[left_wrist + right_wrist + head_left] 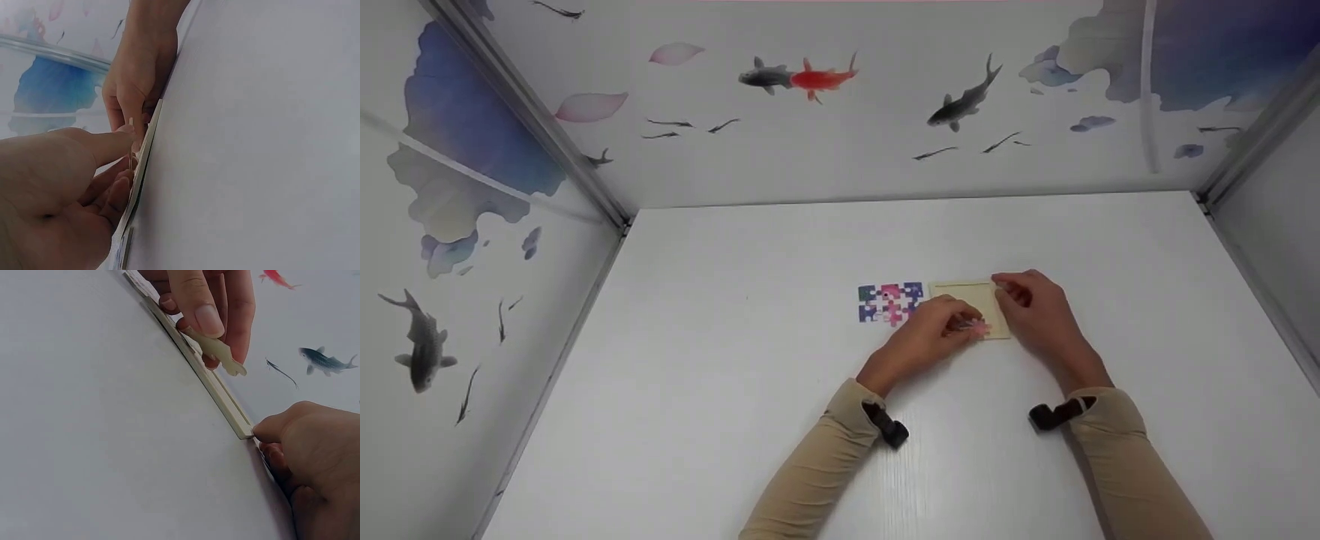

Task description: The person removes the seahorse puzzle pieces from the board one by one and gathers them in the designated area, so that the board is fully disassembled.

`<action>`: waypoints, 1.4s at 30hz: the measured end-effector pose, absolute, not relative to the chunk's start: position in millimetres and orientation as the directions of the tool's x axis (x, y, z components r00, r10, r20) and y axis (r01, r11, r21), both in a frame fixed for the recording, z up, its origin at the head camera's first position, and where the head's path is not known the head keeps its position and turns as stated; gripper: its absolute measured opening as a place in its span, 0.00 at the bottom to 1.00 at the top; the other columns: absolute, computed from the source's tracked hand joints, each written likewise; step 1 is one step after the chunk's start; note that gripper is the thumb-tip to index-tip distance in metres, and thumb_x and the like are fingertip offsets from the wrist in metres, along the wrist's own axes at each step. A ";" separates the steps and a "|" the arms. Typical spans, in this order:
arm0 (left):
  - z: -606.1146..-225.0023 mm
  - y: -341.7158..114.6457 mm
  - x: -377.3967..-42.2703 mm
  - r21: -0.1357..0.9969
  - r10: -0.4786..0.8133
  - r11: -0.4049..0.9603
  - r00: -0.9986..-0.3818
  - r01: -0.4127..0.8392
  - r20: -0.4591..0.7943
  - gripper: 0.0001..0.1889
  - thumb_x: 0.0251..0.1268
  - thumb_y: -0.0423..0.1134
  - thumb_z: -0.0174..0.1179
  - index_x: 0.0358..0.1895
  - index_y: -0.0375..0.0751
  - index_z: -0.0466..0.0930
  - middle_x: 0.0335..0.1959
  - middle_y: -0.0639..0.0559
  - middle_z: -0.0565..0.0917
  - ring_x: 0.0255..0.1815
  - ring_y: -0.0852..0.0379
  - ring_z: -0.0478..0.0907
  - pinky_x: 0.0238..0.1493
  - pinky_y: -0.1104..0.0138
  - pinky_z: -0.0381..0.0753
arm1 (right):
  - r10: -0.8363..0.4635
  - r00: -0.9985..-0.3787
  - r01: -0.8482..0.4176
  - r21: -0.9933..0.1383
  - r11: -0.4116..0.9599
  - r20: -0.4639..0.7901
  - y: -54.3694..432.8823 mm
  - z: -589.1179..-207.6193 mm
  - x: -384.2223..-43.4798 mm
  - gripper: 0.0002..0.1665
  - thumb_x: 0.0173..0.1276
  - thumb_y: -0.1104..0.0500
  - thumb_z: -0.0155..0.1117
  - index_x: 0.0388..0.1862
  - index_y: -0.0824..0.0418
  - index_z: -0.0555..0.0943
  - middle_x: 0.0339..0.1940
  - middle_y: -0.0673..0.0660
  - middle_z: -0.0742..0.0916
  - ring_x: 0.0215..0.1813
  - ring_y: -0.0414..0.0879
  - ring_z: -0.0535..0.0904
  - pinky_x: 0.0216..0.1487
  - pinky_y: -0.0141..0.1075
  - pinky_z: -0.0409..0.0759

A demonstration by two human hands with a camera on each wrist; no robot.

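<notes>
My left hand [922,336] pinches a pink jigsaw piece [981,328] between thumb and fingers, over the lower part of a shallow pale wooden puzzle tray [964,292]. In the right wrist view the piece [216,351] shows its bare wood side and stands tilted above the tray's rim [216,396]. My right hand [1044,311] grips the tray's right side, its thumb at a corner in the right wrist view and its other fingers curled. Left of the tray lies a block of joined purple and pink jigsaw pieces [891,292], partly hidden by my left hand.
Tray and pieces lie on a white table [697,337]. A white back wall [877,150] printed with fish and petals closes the far side, with side walls at left and right. Both wrists wear black straps with small cameras [894,433].
</notes>
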State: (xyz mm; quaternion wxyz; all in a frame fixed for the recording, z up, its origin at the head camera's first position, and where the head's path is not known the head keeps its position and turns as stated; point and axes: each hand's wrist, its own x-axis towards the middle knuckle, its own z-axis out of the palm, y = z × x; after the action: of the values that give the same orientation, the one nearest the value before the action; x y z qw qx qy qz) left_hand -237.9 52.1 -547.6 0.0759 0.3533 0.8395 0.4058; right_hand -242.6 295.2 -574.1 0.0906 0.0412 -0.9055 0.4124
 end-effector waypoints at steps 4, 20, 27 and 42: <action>-543.4 45.4 -238.9 0.725 0.652 0.422 -0.738 0.544 0.175 0.16 0.82 0.49 0.63 0.61 0.47 0.88 0.55 0.52 0.88 0.53 0.59 0.84 0.56 0.74 0.81 | -0.001 -0.981 -0.145 -0.738 0.659 0.193 295.3 -574.5 -242.2 0.19 0.82 0.56 0.65 0.67 0.55 0.87 0.47 0.57 0.86 0.44 0.47 0.77 0.43 0.26 0.73; -538.3 7.7 -244.1 0.740 0.589 0.439 -0.785 0.509 0.191 0.16 0.73 0.48 0.73 0.58 0.48 0.90 0.51 0.56 0.90 0.48 0.58 0.84 0.54 0.64 0.86 | 0.014 -0.985 -0.121 -0.745 0.657 0.172 294.1 -575.7 -242.1 0.19 0.83 0.55 0.63 0.67 0.53 0.87 0.47 0.55 0.85 0.46 0.47 0.77 0.44 0.27 0.75; -538.7 -18.9 -244.3 0.744 0.573 0.452 -0.799 0.492 0.180 0.16 0.73 0.47 0.73 0.58 0.48 0.91 0.49 0.54 0.90 0.49 0.58 0.84 0.53 0.63 0.86 | 0.021 -0.988 -0.103 -0.744 0.660 0.156 294.3 -575.2 -242.2 0.20 0.83 0.54 0.63 0.69 0.52 0.86 0.47 0.54 0.84 0.47 0.47 0.76 0.44 0.28 0.75; -542.6 -51.1 -243.6 0.733 0.527 0.520 -0.840 0.438 0.127 0.13 0.71 0.42 0.75 0.55 0.48 0.90 0.50 0.55 0.90 0.53 0.58 0.84 0.59 0.65 0.85 | 0.029 -0.994 -0.057 -0.752 0.657 0.101 295.5 -574.8 -243.2 0.21 0.84 0.52 0.63 0.71 0.50 0.84 0.51 0.53 0.84 0.49 0.47 0.77 0.46 0.28 0.76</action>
State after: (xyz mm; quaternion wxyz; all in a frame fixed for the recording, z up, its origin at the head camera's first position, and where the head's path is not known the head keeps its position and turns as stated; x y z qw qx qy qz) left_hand -243.6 -51.1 -542.6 0.0557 0.2773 0.8701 0.4036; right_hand -243.2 295.5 -574.8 0.0522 0.0076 -0.9087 0.4141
